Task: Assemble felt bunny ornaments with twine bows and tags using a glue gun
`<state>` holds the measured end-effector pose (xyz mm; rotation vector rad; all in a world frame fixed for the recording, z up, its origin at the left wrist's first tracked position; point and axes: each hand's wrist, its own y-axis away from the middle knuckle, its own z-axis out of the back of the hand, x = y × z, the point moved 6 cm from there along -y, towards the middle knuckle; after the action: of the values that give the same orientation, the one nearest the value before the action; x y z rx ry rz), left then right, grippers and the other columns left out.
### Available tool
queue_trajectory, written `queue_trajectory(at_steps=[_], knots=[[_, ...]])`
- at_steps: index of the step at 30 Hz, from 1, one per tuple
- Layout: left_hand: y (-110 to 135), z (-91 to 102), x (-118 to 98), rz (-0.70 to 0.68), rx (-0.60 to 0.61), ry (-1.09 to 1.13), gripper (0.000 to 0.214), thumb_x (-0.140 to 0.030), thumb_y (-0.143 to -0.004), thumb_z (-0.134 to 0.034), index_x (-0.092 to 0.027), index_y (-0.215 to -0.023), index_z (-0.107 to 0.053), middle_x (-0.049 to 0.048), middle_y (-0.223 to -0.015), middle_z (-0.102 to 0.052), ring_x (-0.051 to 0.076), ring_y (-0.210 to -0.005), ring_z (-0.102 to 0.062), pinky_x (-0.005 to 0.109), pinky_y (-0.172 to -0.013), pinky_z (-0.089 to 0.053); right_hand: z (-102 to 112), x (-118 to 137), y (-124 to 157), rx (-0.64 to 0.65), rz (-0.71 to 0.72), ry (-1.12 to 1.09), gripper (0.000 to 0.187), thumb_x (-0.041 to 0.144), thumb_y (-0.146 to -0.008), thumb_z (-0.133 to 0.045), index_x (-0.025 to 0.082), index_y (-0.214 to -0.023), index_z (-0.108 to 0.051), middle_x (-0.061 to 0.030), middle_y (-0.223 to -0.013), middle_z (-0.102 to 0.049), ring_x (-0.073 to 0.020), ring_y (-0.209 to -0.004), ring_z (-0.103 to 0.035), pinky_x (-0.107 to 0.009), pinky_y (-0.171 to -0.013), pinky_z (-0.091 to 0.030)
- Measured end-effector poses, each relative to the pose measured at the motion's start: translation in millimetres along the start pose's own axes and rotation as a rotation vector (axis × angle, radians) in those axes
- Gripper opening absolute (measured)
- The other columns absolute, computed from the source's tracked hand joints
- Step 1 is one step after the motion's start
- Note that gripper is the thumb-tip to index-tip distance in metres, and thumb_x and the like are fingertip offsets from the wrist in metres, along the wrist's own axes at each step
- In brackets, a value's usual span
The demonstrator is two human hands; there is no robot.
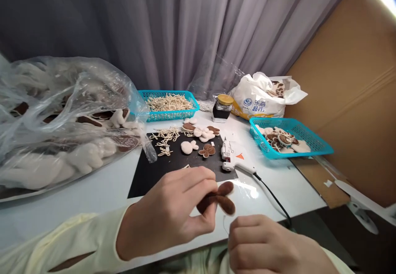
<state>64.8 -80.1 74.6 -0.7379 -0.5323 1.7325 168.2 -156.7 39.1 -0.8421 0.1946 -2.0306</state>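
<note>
My left hand [173, 208] pinches a brown plush bunny-head piece [227, 204], its two ears sticking out to the right past the fingertips. Just to the right, my right hand [262, 243] is closed with its knuckles up. A thin pale strand [225, 226] curves up from its fingers, which hide whatever else they hold. Beyond the hands, a black mat [145, 179] carries a cream bunny piece [189, 146], a brown bunny piece [207, 151] and several small string bows [167, 136]. At the mat's right edge lies a white glue gun [236, 156].
A clear bag of plush pieces [71, 142] fills the left side. Behind stand a blue basket of string bows [168, 115], a jar with a yellow lid [222, 108] and a white bag [260, 99]. Another blue basket [297, 154] holds bunny pieces. The glue gun's black cord [275, 200] runs toward the front edge.
</note>
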Motion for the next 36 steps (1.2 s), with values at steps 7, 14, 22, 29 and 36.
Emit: queue_trajectory(at_steps=[7, 14, 22, 29, 36], knots=[[-6, -33.4, -14, -0.176, 0.227, 0.017, 0.017, -0.007, -0.083, -0.044, -0.013, -0.084, -0.06, 0.0049, -0.075, -0.063, 0.015, -0.068, -0.058, 0.026, -0.061, -0.049, -19, -3, -5, -0.208, 0.206, -0.124, 0.037, 0.023, -0.096, -0.024, 0.019, -0.067, -0.047, -0.0004, -0.052, -0.045, -0.013, -0.049, -0.041, -0.026, -0.048, -0.035], [-3, -47.8, -17, -0.198, 0.352, 0.194, 0.017, -0.017, -0.087, -0.047, -0.012, -0.076, -0.059, 0.0067, -0.074, -0.06, 0.015, -0.066, -0.055, 0.026, -0.062, -0.048, 8, -26, -6, -0.41, -0.139, -0.664, 0.038, 0.035, -0.095, -0.032, 0.019, -0.063, -0.043, -0.0008, -0.05, -0.049, -0.011, -0.047, -0.047, -0.023, -0.047, -0.041], [-19, -49.8, 16, 0.117, 0.284, 0.404, 0.019, -0.006, -0.081, -0.049, -0.014, -0.086, -0.065, 0.004, -0.085, -0.058, 0.011, -0.073, -0.056, 0.02, -0.068, -0.048, 5, -5, -11, -0.433, 0.015, -0.521, 0.035, 0.03, -0.094, -0.036, 0.019, -0.062, -0.042, -0.002, -0.056, -0.05, -0.0122, -0.056, -0.052, -0.024, -0.055, -0.045], [-12, -58.1, 3, -0.045, 0.34, 0.461, 0.009, -0.01, -0.08, -0.054, -0.009, -0.08, -0.063, 0.0078, -0.083, -0.058, 0.014, -0.073, -0.056, 0.022, -0.067, -0.049, 16, -20, -12, -0.35, -0.112, -0.621, 0.031, 0.024, -0.094, -0.032, 0.018, -0.066, -0.046, -0.0027, -0.059, -0.052, -0.0122, -0.055, -0.052, -0.025, -0.052, -0.045], [-7, -65.4, 8, -0.016, 0.267, 0.607, 0.01, -0.007, -0.073, -0.06, -0.016, -0.076, -0.063, 0.0021, -0.084, -0.061, 0.012, -0.078, -0.059, 0.02, -0.073, -0.05, 24, -55, -18, -0.504, -0.341, -1.051, 0.034, 0.037, -0.093, -0.041, 0.017, -0.065, -0.046, -0.0008, -0.064, -0.049, -0.0116, -0.051, -0.053, -0.023, -0.04, -0.04]])
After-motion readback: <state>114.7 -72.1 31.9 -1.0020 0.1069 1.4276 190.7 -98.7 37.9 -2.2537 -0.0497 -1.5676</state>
